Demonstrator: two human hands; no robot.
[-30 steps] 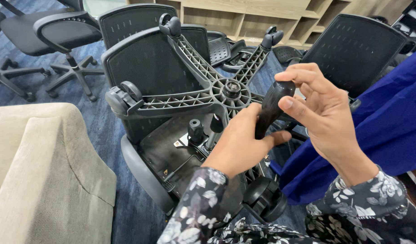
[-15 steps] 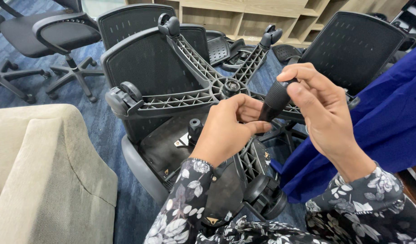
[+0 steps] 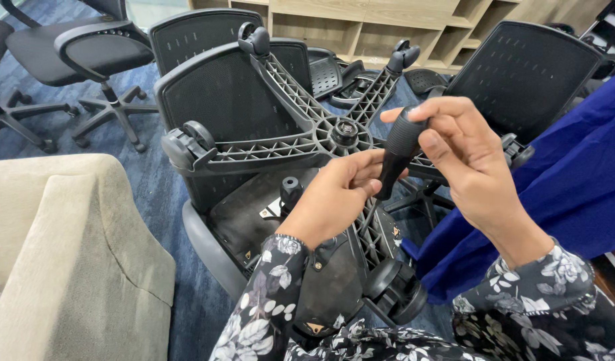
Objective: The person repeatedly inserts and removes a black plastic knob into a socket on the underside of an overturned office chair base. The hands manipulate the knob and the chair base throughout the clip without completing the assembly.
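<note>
An upturned black office chair lies in front of me, its five-spoke wheeled base [image 3: 301, 137] facing up over the seat underside [image 3: 254, 214]. My right hand [image 3: 468, 167] grips the black handle of a screwdriver [image 3: 398, 150], held nearly upright just right of the base's hub [image 3: 345, 132]. My left hand [image 3: 337, 197] is closed around the lower end of the screwdriver handle, over a spoke of the base. Both arms wear floral sleeves.
A beige sofa arm [image 3: 60, 261] fills the lower left. A blue cloth [image 3: 561, 200] drapes at the right. More black chairs [image 3: 73, 53] and mesh backrests [image 3: 521, 73] stand behind, before wooden shelving [image 3: 388, 27]. Blue carpet [image 3: 154, 187] covers the floor.
My left hand has risen along the screwdriver toward the base hub and closed tighter around it. My right hand stays on the handle top.
</note>
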